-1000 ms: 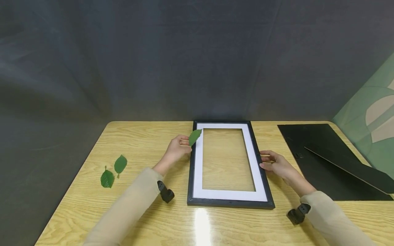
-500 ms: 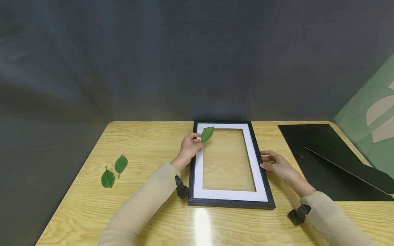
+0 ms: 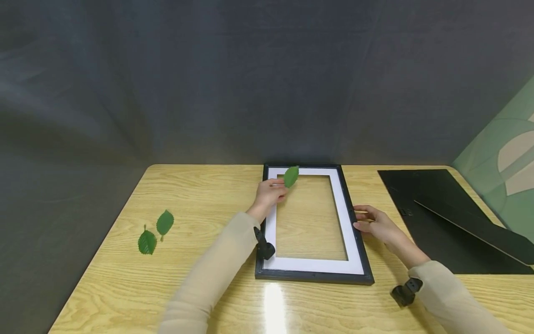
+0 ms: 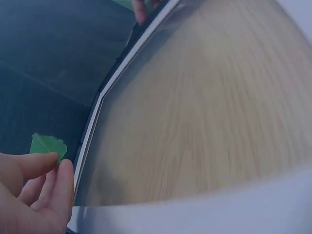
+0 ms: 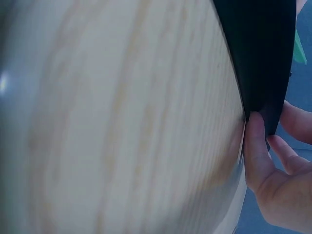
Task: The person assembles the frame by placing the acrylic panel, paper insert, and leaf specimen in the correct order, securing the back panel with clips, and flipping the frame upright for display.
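Observation:
My left hand [image 3: 269, 194] pinches a green leaf [image 3: 291, 176] between thumb and fingertips, over the upper left of a picture frame. The same leaf [image 4: 48, 145] shows above the fingertips in the left wrist view. Black-edged with a white mat, the picture frame [image 3: 314, 277] lies flat on the table, and wood grain is visible through its opening. My right hand [image 3: 377, 227] holds the frame's right edge; in the right wrist view its thumb [image 5: 257, 134] lies along the dark outer side, with the fingers beyond.
Two more green leaves, one upper [image 3: 165, 221] and one lower [image 3: 147, 242], lie on the wooden table [image 3: 200, 199] at left. At right lies a black backing board [image 3: 421, 185] with its raised stand flap [image 3: 479, 227]. A dark curtain [image 3: 250, 93] rises behind the table.
My left hand has moved right and slightly away from me, carrying the leaf from the frame's left edge to over its upper opening. The right hand stays at the frame's right edge.

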Demonstrator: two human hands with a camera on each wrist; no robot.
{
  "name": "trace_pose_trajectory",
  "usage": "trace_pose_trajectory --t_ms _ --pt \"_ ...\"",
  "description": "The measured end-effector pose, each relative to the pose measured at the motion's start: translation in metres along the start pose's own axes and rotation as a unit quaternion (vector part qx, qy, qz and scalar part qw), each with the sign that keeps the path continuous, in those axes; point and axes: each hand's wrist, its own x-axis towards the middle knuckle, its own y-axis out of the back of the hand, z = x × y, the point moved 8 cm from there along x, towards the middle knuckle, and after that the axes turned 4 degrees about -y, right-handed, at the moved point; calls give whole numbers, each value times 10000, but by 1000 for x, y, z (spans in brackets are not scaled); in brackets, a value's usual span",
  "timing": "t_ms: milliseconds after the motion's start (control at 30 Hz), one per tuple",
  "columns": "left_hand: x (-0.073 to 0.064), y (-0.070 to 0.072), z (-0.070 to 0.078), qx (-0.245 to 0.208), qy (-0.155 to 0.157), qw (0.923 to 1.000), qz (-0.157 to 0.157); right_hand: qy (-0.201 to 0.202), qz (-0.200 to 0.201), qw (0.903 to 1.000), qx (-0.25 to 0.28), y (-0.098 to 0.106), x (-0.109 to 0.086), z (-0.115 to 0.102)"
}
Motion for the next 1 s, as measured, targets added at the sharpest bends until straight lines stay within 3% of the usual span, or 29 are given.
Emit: trace_pose_trajectory --t_ms 100,200,333,433,500,567,700,1000 --pt "2 -7 -2 -149 95 9998 -98 -82 -19 10000 18 0 0 1" --pt "10 -13 -7 -46 -15 10000 -44 -142 -17 9999 5 1 0 2" --pt "59 -20 -46 -53 -690 9976 -60 -158 -30 9999 12 1 0 3" --pt "66 -23 -52 116 -871 9961 -10 -164 -22 9999 6 1 0 4" --pt "50 -23 -38 436 -736 9962 152 -169 -6 9999 -8 1 0 4" --pt "24 -23 -15 816 -497 9951 263 -149 6 9999 -17 2 0 4" --pt "6 -24 3 1308 -516 9897 255 -122 20 9999 -26 2 0 3" --pt "9 -19 5 1587 -693 9846 253 -69 -5 10000 9 2 -2 2"
